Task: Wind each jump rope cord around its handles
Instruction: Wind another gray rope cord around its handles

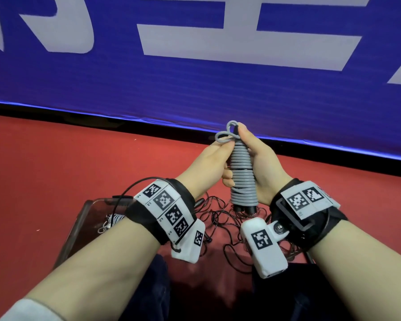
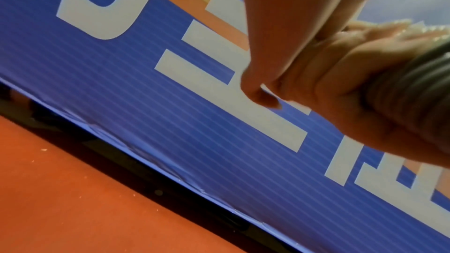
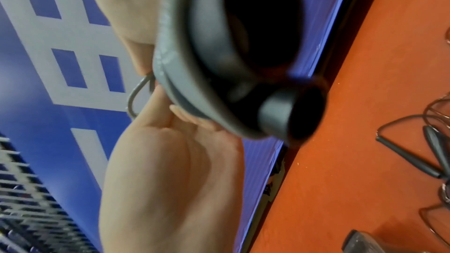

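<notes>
Holding the nearly finished bundle upright between both hands, the person has the grey jump rope cord (image 1: 243, 172) coiled in tight turns down the pair of black handles (image 1: 245, 209), whose butt ends poke out below the lowest coil. The right hand (image 1: 259, 163) is curled round the far side of the bundle, thumb pressed near its top, while the left hand (image 1: 208, 162) pinches the cord just beneath the small loops (image 1: 227, 133) that stand loose at the upper end. These loops look like the last slack being tucked or tied off, so this rope is probably in its closing step. The likely failure is that the end is not locked: if the left pinch eases before the loops are snugged under a turn, the springy cord could unwind from the top down. Squeezing unevenly could also slide coils off the handles' tapered end. On the red floor (image 1: 56, 158) below lies a tangle of thin dark cords (image 1: 218, 218), apparently ropes not yet wound, and a clear container (image 1: 79, 218) sits near the left wrist.
</notes>
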The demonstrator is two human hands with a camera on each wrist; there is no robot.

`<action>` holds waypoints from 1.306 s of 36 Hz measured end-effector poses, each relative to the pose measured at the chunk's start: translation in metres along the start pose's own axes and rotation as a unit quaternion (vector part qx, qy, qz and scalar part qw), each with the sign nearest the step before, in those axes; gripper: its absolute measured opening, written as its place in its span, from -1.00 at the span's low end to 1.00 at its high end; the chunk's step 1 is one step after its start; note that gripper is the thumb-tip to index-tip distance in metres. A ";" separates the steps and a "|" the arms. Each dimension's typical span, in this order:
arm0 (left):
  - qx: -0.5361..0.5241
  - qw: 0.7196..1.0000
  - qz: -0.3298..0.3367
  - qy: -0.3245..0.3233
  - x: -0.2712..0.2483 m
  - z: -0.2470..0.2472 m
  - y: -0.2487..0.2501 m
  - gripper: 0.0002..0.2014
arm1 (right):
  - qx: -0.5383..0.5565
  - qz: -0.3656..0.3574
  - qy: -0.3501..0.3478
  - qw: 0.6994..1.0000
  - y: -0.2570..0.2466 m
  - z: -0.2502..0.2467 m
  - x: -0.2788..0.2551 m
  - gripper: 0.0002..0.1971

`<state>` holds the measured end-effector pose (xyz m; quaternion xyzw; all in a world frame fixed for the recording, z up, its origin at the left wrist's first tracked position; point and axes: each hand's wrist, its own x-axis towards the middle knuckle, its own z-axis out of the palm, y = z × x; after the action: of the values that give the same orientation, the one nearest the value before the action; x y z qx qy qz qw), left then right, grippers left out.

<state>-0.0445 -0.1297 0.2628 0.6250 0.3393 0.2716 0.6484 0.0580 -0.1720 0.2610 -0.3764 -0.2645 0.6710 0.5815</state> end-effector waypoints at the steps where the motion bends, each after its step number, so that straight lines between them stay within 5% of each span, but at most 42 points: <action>1: -0.007 1.000 -0.002 -0.002 0.000 0.000 -0.001 -0.75 | 0.002 0.001 -0.006 1.000 0.000 0.000 -0.001 -0.50; 11: -0.046 0.997 0.056 0.018 -0.003 0.008 -0.001 -0.77 | -0.028 -0.032 0.056 0.998 0.003 -0.002 -0.003 -0.59; 15: -0.080 0.995 0.049 0.018 -0.004 0.009 -0.001 -0.77 | -0.094 -0.087 0.146 0.981 0.008 -0.004 0.003 -0.14; 17: -0.098 0.994 0.053 0.021 -0.001 0.007 -0.003 -0.82 | -0.117 -0.150 0.175 0.966 0.009 -0.004 0.005 -0.28; 19: -0.125 0.991 0.049 0.021 0.000 0.004 -0.003 -0.83 | -0.169 -0.218 0.196 0.941 0.008 -0.003 0.005 -0.56; 24: -0.157 0.987 0.022 0.002 -0.001 0.004 -0.001 -0.77 | -0.339 -0.354 0.209 0.846 0.002 -0.001 0.004 -0.90; 31: -0.133 0.991 0.013 0.006 -0.001 0.003 -0.001 -0.70 | -0.499 -0.438 0.199 0.721 0.004 -0.006 0.001 -0.84; 39: -0.152 0.988 0.006 0.024 -0.001 0.000 -0.001 -0.70 | -0.549 -0.451 0.125 0.692 0.006 -0.007 0.000 -0.67; 45: -0.138 0.990 0.025 0.009 -0.002 0.000 -0.003 -0.74 | -0.514 -0.464 0.155 0.704 0.000 -0.005 -0.003 -0.85; 47: -0.162 0.986 0.024 0.004 -0.003 0.003 -0.003 -0.76 | -0.481 -0.459 0.164 0.729 -0.002 -0.002 -0.003 -0.89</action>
<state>-0.0444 -0.1339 0.2601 0.5186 0.2780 0.3408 0.7332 0.0612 -0.1751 0.2619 -0.5430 -0.5926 0.0334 0.5940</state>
